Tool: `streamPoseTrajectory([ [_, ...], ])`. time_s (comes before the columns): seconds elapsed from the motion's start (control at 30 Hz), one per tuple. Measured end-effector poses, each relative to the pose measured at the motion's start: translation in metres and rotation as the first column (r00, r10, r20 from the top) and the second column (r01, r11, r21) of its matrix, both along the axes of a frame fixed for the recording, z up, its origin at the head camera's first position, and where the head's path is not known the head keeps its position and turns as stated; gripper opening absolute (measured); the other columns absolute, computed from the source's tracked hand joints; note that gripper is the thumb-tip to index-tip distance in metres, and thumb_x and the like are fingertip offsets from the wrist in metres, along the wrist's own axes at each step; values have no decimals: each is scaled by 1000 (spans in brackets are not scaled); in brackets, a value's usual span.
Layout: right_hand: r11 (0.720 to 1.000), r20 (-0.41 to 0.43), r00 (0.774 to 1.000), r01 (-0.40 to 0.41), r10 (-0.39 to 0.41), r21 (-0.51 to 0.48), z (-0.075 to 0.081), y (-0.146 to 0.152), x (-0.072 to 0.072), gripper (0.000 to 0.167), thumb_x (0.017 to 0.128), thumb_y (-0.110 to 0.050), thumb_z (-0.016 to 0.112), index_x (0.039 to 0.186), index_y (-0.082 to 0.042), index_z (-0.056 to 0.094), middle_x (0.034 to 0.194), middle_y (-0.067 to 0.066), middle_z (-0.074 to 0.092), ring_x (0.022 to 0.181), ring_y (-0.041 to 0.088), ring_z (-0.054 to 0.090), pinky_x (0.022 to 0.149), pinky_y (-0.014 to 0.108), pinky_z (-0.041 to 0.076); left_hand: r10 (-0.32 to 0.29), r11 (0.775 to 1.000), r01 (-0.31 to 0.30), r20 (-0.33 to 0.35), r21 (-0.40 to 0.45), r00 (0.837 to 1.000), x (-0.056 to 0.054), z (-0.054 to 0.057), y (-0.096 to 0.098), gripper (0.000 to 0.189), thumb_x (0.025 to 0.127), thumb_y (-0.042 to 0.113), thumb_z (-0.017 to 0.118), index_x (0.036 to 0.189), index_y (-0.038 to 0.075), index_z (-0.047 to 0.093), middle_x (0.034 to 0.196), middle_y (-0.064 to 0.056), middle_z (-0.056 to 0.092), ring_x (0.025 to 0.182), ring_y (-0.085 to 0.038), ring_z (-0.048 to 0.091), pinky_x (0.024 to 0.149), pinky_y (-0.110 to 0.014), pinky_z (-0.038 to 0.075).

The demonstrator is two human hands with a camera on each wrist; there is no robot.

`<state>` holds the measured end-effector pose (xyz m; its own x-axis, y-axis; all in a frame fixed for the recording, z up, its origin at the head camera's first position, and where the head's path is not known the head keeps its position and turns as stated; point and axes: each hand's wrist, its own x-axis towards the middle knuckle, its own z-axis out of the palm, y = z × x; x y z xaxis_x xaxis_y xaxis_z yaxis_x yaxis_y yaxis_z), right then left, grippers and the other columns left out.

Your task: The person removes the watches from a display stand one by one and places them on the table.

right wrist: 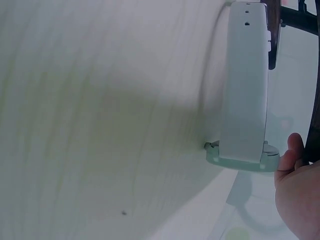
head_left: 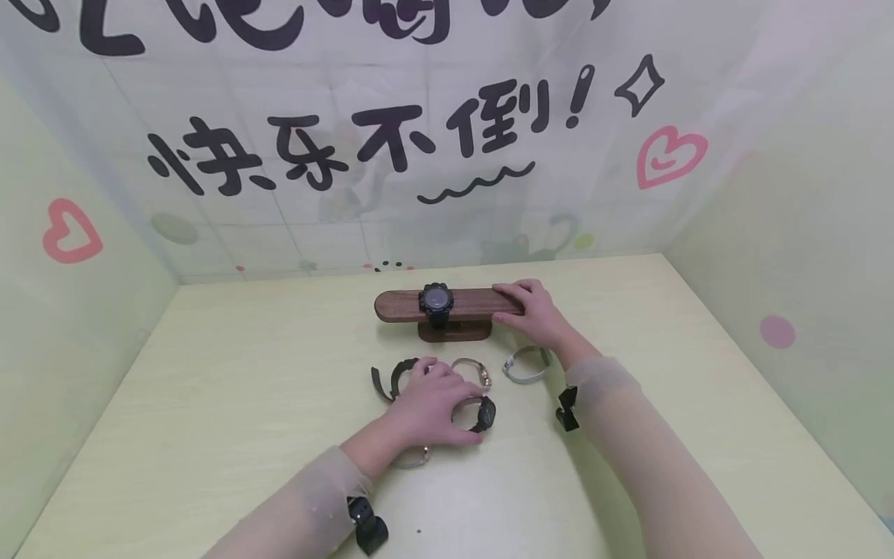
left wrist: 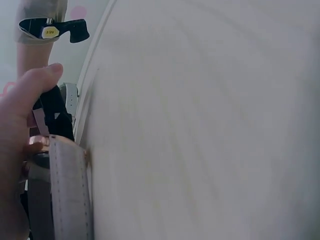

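Observation:
My right hand grips the right end of a dark wooden watch stand, thumb in front and fingers over the top. A black digital watch is strapped round the stand's bar, left of its middle. Lower down, my left hand reaches over a cluster of watches on the table. Its thumb and index finger hold a black watch with a dark face; in the left wrist view the thumb lies against its black strap. Another watch with a black strap is partly hidden behind this hand.
A gold-toned watch lies just beyond the left hand. One with a white strap stands on edge below the right hand. A light-strapped watch shows under the left wrist. Printed panels enclose the pale table.

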<state>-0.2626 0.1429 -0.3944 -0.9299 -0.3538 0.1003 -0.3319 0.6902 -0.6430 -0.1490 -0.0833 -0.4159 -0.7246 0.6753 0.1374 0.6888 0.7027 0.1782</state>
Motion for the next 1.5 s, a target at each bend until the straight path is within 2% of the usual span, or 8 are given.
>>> streamPoseTrajectory([
  [0.2, 1000, 5, 1000, 1, -1, -9, 0, 0, 1, 55, 86, -31, 68, 136, -19, 50, 134, 19, 33, 121, 36, 35, 101, 50, 32, -22, 997, 19, -42, -78, 999, 1, -4, 3, 63, 68, 69, 63, 117, 29, 62, 91, 11, 61, 96, -14, 49, 101, -45, 25],
  [0.47, 1000, 14, 1000, 6, -5, -14, 1, 0, 0, 54, 87, -32, 67, 137, -20, 49, 135, 18, 32, 121, 36, 35, 102, 50, 32, -31, 993, 30, -9, -114, 999, 5, -1, 5, 52, 68, 67, 65, 103, 29, 63, 89, 12, 57, 87, -12, 47, 89, -40, 31],
  [0.67, 1000, 16, 1000, 8, -8, -12, 1, 0, -1, 54, 87, -32, 67, 137, -20, 49, 135, 18, 32, 121, 36, 35, 102, 50, 32, -31, 990, 29, -15, -136, 999, 5, -1, 6, 53, 68, 68, 64, 104, 29, 62, 91, 11, 59, 88, -12, 47, 85, -37, 32],
  [0.97, 1000, 18, 1000, 2, -2, 1, 1, 0, 0, 55, 87, -32, 67, 137, -20, 49, 135, 18, 32, 120, 36, 35, 102, 50, 32, -44, 982, 37, -30, -187, 999, 8, 6, 10, 61, 65, 74, 61, 103, 27, 63, 90, 9, 58, 84, -13, 47, 81, -34, 33],
  [1.27, 1000, 14, 1000, -2, 2, 10, 1, 1, -1, 55, 87, -32, 67, 137, -20, 48, 134, 18, 32, 120, 35, 36, 102, 50, 32, -37, 977, 30, -32, -209, 999, 9, 7, 11, 66, 62, 79, 59, 102, 26, 63, 92, 8, 59, 84, -14, 47, 81, -34, 33],
  [1.5, 1000, 2, 1000, -5, 5, 5, 0, 1, -1, 55, 87, -32, 67, 137, -19, 49, 134, 19, 33, 119, 36, 36, 101, 50, 33, -37, 983, 30, -36, -182, 999, 8, 9, 8, 67, 63, 78, 60, 105, 26, 63, 91, 8, 59, 84, -14, 48, 80, -34, 33],
])
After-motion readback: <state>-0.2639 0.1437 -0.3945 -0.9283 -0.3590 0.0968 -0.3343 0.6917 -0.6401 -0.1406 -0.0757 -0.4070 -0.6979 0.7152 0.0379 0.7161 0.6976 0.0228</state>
